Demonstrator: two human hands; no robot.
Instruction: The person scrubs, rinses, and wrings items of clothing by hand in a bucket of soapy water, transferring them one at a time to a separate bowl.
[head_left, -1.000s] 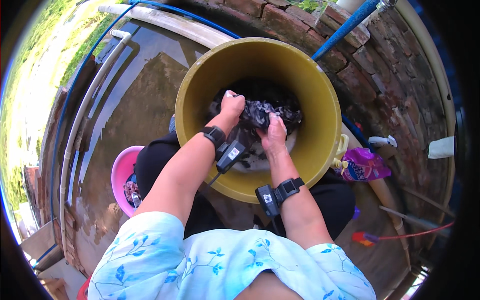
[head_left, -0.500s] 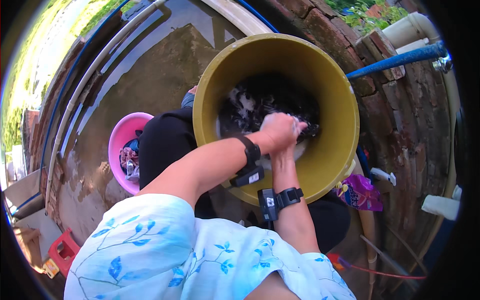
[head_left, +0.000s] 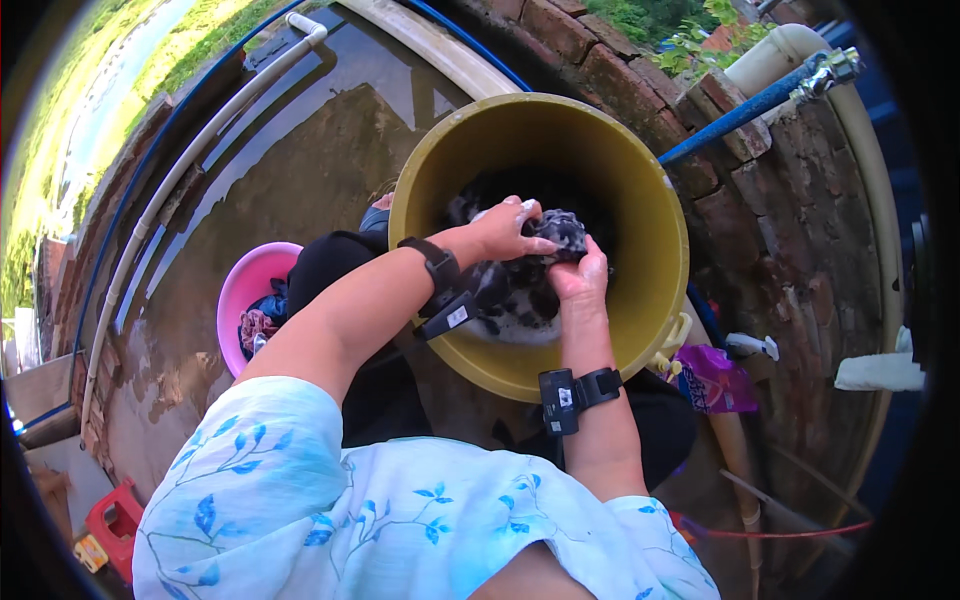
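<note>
Both my hands are inside a large yellow bucket [head_left: 660, 270]. Between them is a bunched dark cloth [head_left: 563, 232] streaked with white suds. My left hand [head_left: 503, 230] grips it from the left, with its thumb stretched across the near side and foam on the fingers. From the right, my right hand [head_left: 582, 272] cups the cloth from below; some of its fingers are hidden behind it. More dark, wet cloth [head_left: 495, 285] lies below my hands in foamy suds, its far part lost in shadow.
Left of my knee stands a pink basin [head_left: 236, 290] with clothes. A purple packet [head_left: 715, 380] is beside the bucket's right side. A blue pipe [head_left: 735, 120] juts from the right toward the rim, near a brick wall [head_left: 750, 225]. Wet ground [head_left: 290, 180] lies to the left.
My hands, pressed together over the cloth half a second ago, have moved apart and now hold a bunched part of it higher up. The view has shifted slightly.
</note>
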